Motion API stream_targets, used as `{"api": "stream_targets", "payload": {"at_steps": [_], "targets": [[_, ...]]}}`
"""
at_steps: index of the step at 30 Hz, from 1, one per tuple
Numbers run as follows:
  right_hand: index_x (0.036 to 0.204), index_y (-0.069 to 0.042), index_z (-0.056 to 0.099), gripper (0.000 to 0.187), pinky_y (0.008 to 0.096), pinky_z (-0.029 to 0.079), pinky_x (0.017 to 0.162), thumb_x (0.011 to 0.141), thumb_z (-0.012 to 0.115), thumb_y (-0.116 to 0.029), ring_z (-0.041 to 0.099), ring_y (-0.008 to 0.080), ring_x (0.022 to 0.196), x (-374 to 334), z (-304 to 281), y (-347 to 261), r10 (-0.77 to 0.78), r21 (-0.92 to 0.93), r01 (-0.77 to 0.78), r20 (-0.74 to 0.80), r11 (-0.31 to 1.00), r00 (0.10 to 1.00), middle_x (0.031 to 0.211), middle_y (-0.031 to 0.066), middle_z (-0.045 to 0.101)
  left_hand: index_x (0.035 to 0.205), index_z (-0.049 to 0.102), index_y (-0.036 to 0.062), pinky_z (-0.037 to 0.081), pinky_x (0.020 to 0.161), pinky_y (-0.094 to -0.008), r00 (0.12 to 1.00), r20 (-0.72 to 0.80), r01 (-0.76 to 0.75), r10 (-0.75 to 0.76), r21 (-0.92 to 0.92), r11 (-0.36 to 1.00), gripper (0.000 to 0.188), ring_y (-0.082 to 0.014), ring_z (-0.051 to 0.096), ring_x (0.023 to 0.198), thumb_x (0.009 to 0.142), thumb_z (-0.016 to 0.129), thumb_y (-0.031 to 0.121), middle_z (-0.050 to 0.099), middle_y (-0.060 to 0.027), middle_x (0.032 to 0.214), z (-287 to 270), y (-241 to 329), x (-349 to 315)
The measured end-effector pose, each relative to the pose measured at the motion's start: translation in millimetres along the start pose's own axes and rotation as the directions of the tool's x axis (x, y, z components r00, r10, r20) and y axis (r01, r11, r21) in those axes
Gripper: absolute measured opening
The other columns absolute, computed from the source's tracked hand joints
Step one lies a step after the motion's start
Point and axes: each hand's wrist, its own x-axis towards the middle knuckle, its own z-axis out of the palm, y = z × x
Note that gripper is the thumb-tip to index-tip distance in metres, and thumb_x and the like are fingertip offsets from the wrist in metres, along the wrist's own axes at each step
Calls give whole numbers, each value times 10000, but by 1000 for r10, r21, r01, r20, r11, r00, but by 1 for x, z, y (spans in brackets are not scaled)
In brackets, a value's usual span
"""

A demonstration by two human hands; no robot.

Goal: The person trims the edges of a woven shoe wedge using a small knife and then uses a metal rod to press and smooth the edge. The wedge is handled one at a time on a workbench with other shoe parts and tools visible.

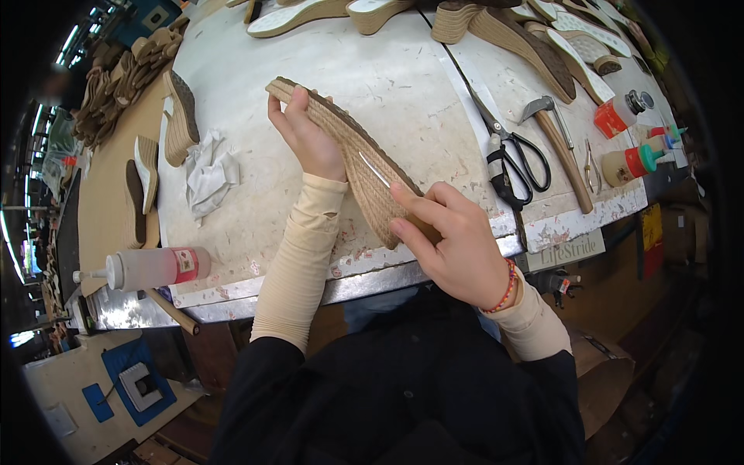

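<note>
A wedge shoe sole [353, 143] with a tan woven rope-like side and a dark brown bottom is held up over the table, tilted with its thick heel end toward me. My left hand [314, 143] is closed around the thinner toe end. At the heel end, my right hand [457, 240] grips with thumb and index finger against the woven side; its other fingers are partly hidden. A thin shiny strip [374, 168] lies along the side, ending by my right index fingertip. Whether it is a tool or part of the sole, I cannot tell.
Scissors [511, 155], a hammer [559, 147], pliers [592, 167] and small bottles [629, 164] lie to the right. A squeeze bottle [159, 267] and crumpled white cloth [211, 174] are at left. More wedge soles [527, 50] line the far side; others [180, 116] lie left.
</note>
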Motion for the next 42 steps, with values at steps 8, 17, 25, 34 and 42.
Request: {"api": "stream_targets", "payload": {"at_steps": [8, 17, 25, 34, 42], "targets": [[1139, -10, 655, 316, 368, 432, 534, 862, 665, -162, 538, 280, 583, 4, 4, 2, -23, 33, 22, 21, 999, 1000, 745, 126, 506, 1385, 245, 50, 480, 725, -308, 1000, 11, 2, -1, -28, 1000, 569, -184, 554, 831, 924, 514, 249, 522, -78, 974, -1, 0, 0], [1133, -19, 667, 320, 327, 418, 539, 825, 697, -102, 525, 227, 584, 7, 9, -1, -38, 17, 38, 3, 999, 999, 730, 107, 517, 1398, 233, 48, 488, 726, -302, 998, 1, -62, 62, -19, 998, 580, -178, 554, 826, 925, 511, 237, 529, -81, 977, 3, 7, -5], [1131, -3, 661, 321, 335, 420, 544, 832, 690, -115, 530, 242, 589, -4, -16, -1, -32, 36, 27, 137, 999, 990, 728, 109, 506, 1405, 238, 43, 479, 736, -291, 994, -1, -109, 109, -11, 994, 594, -167, 548, 836, 927, 527, 243, 537, -78, 968, 3, 14, 1], [1128, 5, 666, 314, 304, 404, 535, 838, 697, -111, 497, 196, 564, -15, -2, 3, 18, 204, -39, 101, 978, 995, 708, 98, 507, 1410, 240, 29, 450, 778, -290, 984, -5, -178, 177, -13, 984, 625, -155, 528, 872, 912, 552, 243, 544, -76, 994, 7, 22, -4], [1146, 16, 653, 335, 286, 382, 533, 820, 692, -50, 485, 174, 578, -13, 2, -1, -32, 92, 22, 100, 996, 995, 704, 84, 488, 1420, 238, 23, 424, 824, -288, 979, -39, -198, 198, 4, 980, 632, -153, 516, 905, 908, 550, 224, 532, -83, 1027, 9, 26, -6]]}}
